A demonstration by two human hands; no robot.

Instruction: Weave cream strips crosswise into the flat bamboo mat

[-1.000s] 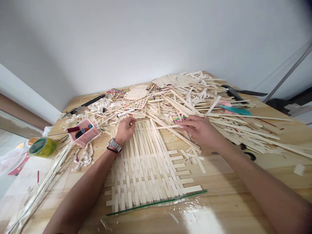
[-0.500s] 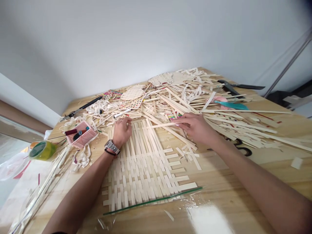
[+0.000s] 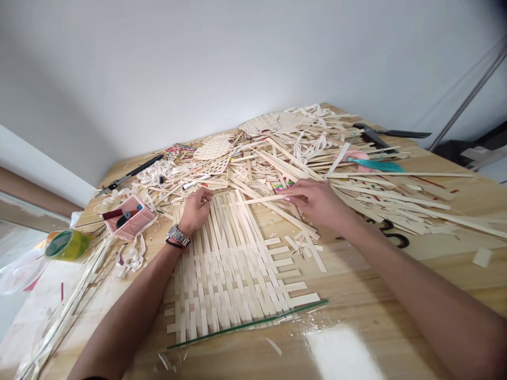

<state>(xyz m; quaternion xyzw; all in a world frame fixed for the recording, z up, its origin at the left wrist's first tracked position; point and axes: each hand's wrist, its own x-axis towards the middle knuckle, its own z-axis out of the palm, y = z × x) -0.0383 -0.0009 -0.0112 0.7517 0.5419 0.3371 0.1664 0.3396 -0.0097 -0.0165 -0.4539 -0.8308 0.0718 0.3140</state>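
Note:
A partly woven mat of pale flat bamboo strips lies before me, its lower part plaited and its long strips running loose toward the far side. My right hand pinches the right end of a crosswise bamboo strip between thumb and fingers. The strip's left end lies among the mat's loose far ends. At the mat's far left corner rests my left hand, fingers curled over the strips; what they grip, if anything, is hidden. A green strip borders the near edge.
Loose bamboo strips are heaped across the back and right. A pink basket with thread spools and a yellow tape roll stand at left. Shears lie back right, a black-handled tool back left.
The view has shifted slightly. My right hand still pinches the strip, which has moved a little left among the mat's loose ends. My left hand stays at the far left corner.

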